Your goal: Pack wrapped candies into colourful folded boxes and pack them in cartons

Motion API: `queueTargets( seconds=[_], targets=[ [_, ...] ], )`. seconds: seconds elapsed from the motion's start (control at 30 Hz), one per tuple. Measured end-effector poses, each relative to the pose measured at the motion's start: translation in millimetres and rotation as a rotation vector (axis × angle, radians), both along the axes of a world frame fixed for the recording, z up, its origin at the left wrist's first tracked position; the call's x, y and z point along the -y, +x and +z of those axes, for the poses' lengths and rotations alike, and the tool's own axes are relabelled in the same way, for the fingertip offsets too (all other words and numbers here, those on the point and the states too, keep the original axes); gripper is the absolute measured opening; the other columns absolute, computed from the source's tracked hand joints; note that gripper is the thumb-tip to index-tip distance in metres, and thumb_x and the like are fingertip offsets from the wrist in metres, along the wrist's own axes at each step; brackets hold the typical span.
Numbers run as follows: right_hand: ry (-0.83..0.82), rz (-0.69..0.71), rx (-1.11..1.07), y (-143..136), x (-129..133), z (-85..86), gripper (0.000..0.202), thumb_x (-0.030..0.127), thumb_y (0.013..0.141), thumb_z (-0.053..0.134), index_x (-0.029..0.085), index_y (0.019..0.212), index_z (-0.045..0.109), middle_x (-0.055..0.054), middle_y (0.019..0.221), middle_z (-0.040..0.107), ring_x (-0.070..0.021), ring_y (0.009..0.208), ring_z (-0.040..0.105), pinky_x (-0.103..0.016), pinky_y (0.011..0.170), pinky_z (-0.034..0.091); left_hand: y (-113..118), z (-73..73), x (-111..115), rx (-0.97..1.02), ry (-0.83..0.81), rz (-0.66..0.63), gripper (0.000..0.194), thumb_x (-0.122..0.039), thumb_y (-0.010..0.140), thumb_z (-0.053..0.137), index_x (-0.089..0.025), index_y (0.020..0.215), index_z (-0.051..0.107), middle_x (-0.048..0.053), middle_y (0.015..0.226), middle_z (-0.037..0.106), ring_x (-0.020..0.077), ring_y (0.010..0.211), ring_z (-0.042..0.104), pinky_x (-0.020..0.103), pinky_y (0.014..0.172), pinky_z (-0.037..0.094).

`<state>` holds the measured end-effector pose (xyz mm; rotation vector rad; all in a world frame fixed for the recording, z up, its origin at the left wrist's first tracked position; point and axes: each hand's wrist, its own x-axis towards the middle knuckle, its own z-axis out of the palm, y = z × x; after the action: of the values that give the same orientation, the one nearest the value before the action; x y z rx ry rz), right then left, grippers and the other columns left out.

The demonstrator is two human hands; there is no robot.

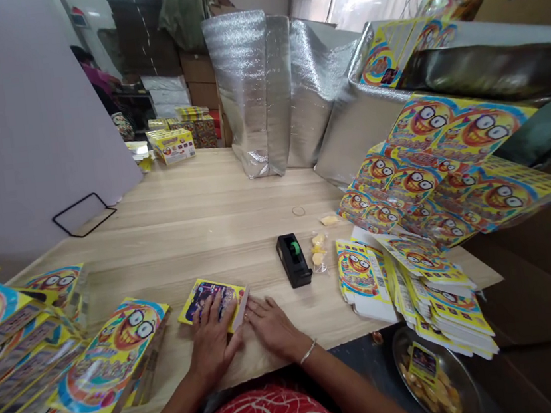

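Observation:
A yellow printed carton [216, 299] with a dark picture panel lies on the wooden table in front of me. My left hand [214, 338] rests on top of it, fingers spread over the printed face and the thumb along its near side. At the carton's right end a pale flap [241, 310] stands up at a slant. My right hand [274, 327] lies palm down on the table beside that end, its fingers stretched out and their tips touching the flap. A black tape dispenser [293, 261] with a green roll stands just beyond my right hand.
Small wrapped yellow pieces [318, 253] lie by the dispenser. Flattened cartons [431, 288] are piled at right; finished-looking boxes [116, 360] are stacked at left. Silver foil bags [262, 94] stand behind. A metal bowl [471, 387] sits below the table's edge. Another person [99, 77] is far back.

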<state>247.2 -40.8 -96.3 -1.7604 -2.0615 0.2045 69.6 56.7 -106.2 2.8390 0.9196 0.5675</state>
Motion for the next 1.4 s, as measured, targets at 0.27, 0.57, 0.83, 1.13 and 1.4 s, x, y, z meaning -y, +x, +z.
queueTargets(
  seconds=[0.27, 0.57, 0.83, 1.13, 1.4],
  targets=[
    [0.099, -0.199, -0.192, -17.7, 23.4, 0.1, 0.033, 0.016, 0.09, 0.05, 0.016, 0.122, 0.058, -0.013, 0.119, 0.063, -0.0235, 0.113, 0.055, -0.041, 0.1, 0.044, -0.5, -3.6, -2.1, -0.01, 0.01, 0.008, 0.059, -0.038, 0.081, 0.058, -0.025, 0.138, 0.05, 0.016, 0.149, 0.039, 0.0369, 0.136, 0.032, 0.053, 0.108, 0.02],
    [-0.102, -0.005, -0.137, -18.7, -8.7, 15.0, 0.056, 0.028, 0.083, 0.062, 0.02, 0.137, 0.047, -0.013, 0.144, 0.046, -0.0294, 0.136, 0.034, -0.052, 0.108, 0.03, -4.0, -0.4, -4.6, 0.007, 0.028, -0.036, 0.065, -0.043, 0.081, 0.058, -0.023, 0.141, 0.045, 0.017, 0.149, 0.039, 0.0375, 0.136, 0.031, 0.055, 0.107, 0.025],
    [0.293, -0.103, -0.659, -25.8, -5.5, 60.5, 0.024, 0.027, 0.082, 0.065, 0.021, 0.106, 0.063, -0.008, 0.114, 0.064, -0.022, 0.11, 0.057, -0.037, 0.097, 0.045, -39.7, 45.7, -19.6, 0.282, -0.371, -0.09, 0.044, -0.039, 0.085, 0.054, -0.02, 0.124, 0.059, 0.013, 0.123, 0.065, 0.0305, 0.113, 0.059, 0.045, 0.095, 0.047],
    [0.085, -0.075, -1.163, -38.3, 4.3, 92.7, 0.039, 0.042, 0.092, 0.053, 0.025, 0.127, 0.052, -0.004, 0.102, 0.061, -0.014, 0.076, 0.06, -0.026, 0.068, 0.051, -48.8, 101.2, 30.0, 0.855, -1.286, 0.186, 0.076, -0.05, 0.083, 0.059, -0.029, 0.147, 0.025, 0.008, 0.131, 0.06, 0.028, 0.106, 0.065, 0.039, 0.083, 0.056],
    [0.057, 0.025, -0.893, -44.3, 13.7, 115.0, 0.033, 0.04, 0.098, 0.041, 0.02, 0.085, 0.064, -0.001, 0.08, 0.055, -0.0143, 0.077, 0.054, -0.026, 0.073, 0.046, -64.7, 124.4, 21.2, 0.681, -1.003, 0.223, 0.04, -0.057, 0.081, 0.057, -0.019, 0.071, 0.06, 0.0, 0.067, 0.059, 0.0172, 0.066, 0.057, 0.024, 0.058, 0.048]
  ],
)
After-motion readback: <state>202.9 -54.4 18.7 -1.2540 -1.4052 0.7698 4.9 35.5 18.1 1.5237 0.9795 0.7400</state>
